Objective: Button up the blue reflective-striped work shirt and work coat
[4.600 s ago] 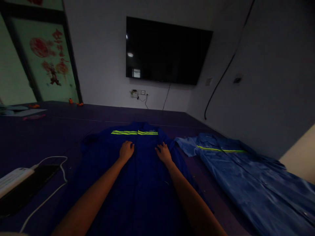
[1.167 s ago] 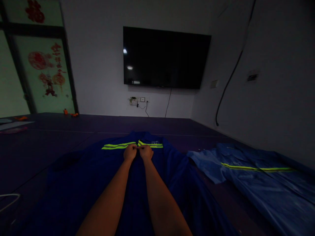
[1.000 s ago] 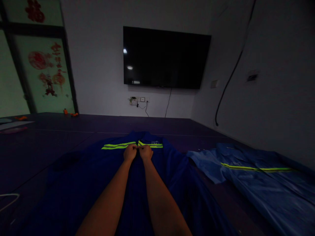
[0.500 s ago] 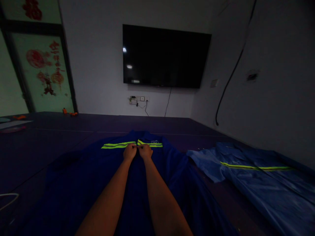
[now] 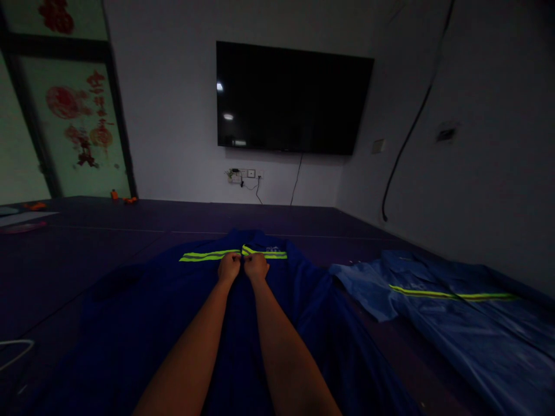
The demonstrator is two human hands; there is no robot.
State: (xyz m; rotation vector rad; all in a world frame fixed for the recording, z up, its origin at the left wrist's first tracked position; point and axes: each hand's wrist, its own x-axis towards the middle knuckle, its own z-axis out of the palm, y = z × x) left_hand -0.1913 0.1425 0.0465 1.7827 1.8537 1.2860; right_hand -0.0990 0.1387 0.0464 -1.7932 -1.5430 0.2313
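A dark blue work jacket (image 5: 182,300) lies spread out before me, its collar at the far end and a yellow-green reflective stripe across the chest. At the front opening, level with the stripe, my left hand (image 5: 229,268) is closed, fingers pinching the left front edge. Just beside it my right hand (image 5: 256,267) pinches the other edge, close to a small pale printed mark. The two hands are a little apart. What exactly sits between the fingertips is too small and dark to make out.
To the right lies a second, lighter blue garment (image 5: 433,323) with a reflective stripe. A white cable loop (image 5: 17,349) is at the lower left. Orange objects (image 5: 130,200) sit by the door. A television (image 5: 290,98) hangs on the wall; a black cable (image 5: 407,138) dangles right.
The fingertips of both hands, nearly meeting half a second ago, have drawn slightly apart. Jacket and second garment lie as before.
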